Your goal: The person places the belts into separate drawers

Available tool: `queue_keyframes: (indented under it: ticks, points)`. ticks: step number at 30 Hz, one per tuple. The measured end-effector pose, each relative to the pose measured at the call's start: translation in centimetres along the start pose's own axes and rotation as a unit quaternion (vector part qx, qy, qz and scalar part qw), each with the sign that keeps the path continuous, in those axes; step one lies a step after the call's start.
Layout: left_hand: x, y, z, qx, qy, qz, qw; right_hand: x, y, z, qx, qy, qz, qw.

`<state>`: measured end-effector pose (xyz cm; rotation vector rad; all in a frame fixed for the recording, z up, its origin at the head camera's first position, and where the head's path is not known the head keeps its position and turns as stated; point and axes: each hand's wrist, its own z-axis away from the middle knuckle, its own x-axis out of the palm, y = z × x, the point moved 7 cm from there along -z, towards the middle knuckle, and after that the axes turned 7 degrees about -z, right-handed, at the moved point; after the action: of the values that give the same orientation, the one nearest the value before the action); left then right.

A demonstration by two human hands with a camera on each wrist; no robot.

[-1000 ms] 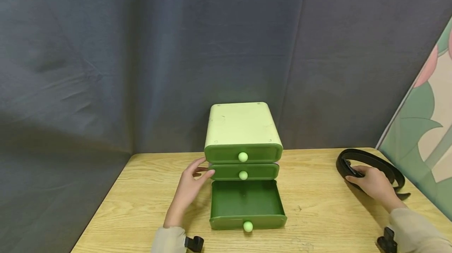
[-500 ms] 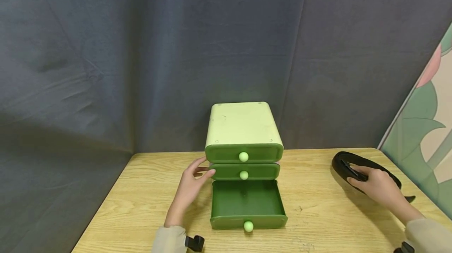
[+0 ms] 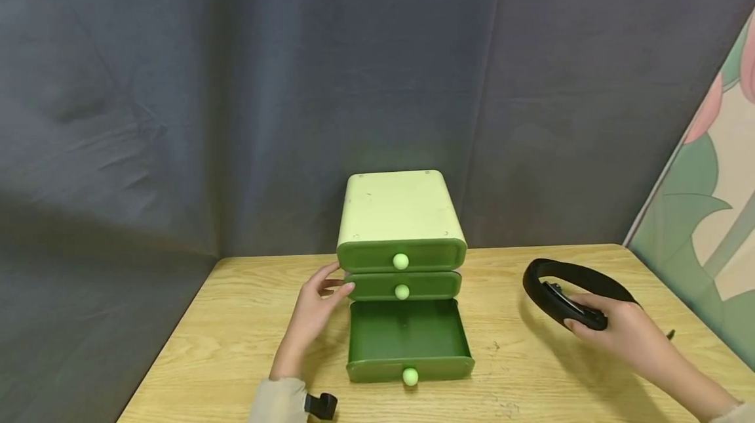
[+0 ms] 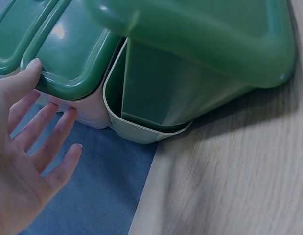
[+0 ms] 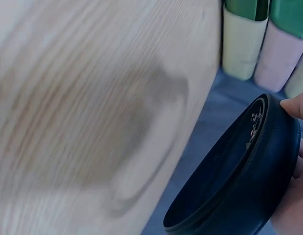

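A small drawer unit [image 3: 402, 206] with a pale top and green fronts stands mid-table. Its bottom drawer [image 3: 409, 331] is pulled out with nothing visible inside; the middle drawer [image 3: 377, 285] and top drawer [image 3: 368, 255] look shut. My left hand [image 3: 311, 311] rests against the unit's left side with fingers fairly straight, its thumb at the middle drawer's front edge. To the right, my right hand [image 3: 619, 328] grips a coiled black belt [image 3: 539, 292] by its buckle part, raised above the table. The right wrist view shows the belt's loop [image 5: 239, 186] pinched at its edge.
The pale wooden table [image 3: 519, 370] carries the unit. Behind it hangs a dark grey curtain [image 3: 354, 82]. A panel with a painted flower pattern [image 3: 702, 213] leans along the right edge.
The right hand has lifted the belt off the table and brought it left and nearer. The left hand and the drawers stay as they were.
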<state>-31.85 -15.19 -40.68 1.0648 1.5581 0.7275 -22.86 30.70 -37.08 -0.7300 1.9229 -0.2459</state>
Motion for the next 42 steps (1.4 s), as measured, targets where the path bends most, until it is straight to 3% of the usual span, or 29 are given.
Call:
queue_keyframes:
  ticks: [11,19,27,33,42]
  points:
    - [-0.1,0.2,0.0,0.009,0.002,-0.008,0.9999,0.1,-5.4,2.0,-0.049,-0.014,-0.045,0.9977]
    - [-0.2,0.4,0.1,0.007,0.001,-0.008,0.9999,0.3,-9.8,2.6,-0.147,-0.009,-0.062,0.9872]
    - [-0.1,0.6,0.1,0.015,-0.002,0.001,0.9999,1.9,-13.4,2.7,-0.211,-0.065,-0.112,0.9688]
    - [-0.1,0.5,0.1,0.018,0.002,-0.011,0.9998,3.0,-15.9,2.6,-0.260,-0.088,-0.165,0.9471]
    - [-0.1,0.6,0.1,0.027,0.007,-0.017,0.9995,5.6,-19.0,1.6,-0.304,-0.126,-0.173,0.9282]
